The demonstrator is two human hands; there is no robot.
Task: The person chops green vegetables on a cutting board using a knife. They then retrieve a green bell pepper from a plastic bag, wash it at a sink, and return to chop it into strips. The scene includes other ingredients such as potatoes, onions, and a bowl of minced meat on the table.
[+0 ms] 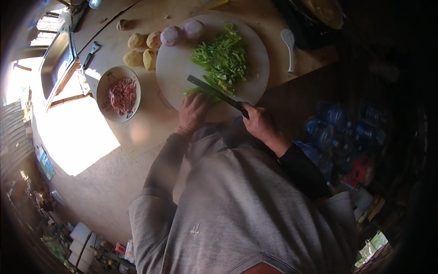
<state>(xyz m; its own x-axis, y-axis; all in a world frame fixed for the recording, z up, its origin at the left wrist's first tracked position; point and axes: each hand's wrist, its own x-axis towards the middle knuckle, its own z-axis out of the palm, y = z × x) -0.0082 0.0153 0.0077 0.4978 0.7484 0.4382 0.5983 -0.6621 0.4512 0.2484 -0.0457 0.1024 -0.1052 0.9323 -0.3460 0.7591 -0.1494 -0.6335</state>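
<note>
A round white cutting board [174, 73] lies on the table before me. My right hand [262, 126] grips the handle of a kitchen knife [214, 90], whose dark blade points to the upper left across the board. With bent fingers, my left hand [194, 111] presses long green pepper pieces [192, 90] down at the board's near edge, beside the blade; its fingertips are partly hidden. Beyond the knife is a heap of shredded green pepper [224, 54]. Two peeled purple onions, a left one [171, 36] and a right one [194, 29], sit at the board's far left rim.
Left of the board are several peeled potatoes [132, 59], a bowl [102, 109] of cut raw meat [122, 96] and a peeler [91, 54]. A white spoon [289, 49] lies right, near a black cooker [308, 37]. A metal sink [56, 68] is far left; plastic bottles [321, 130] stand lower right.
</note>
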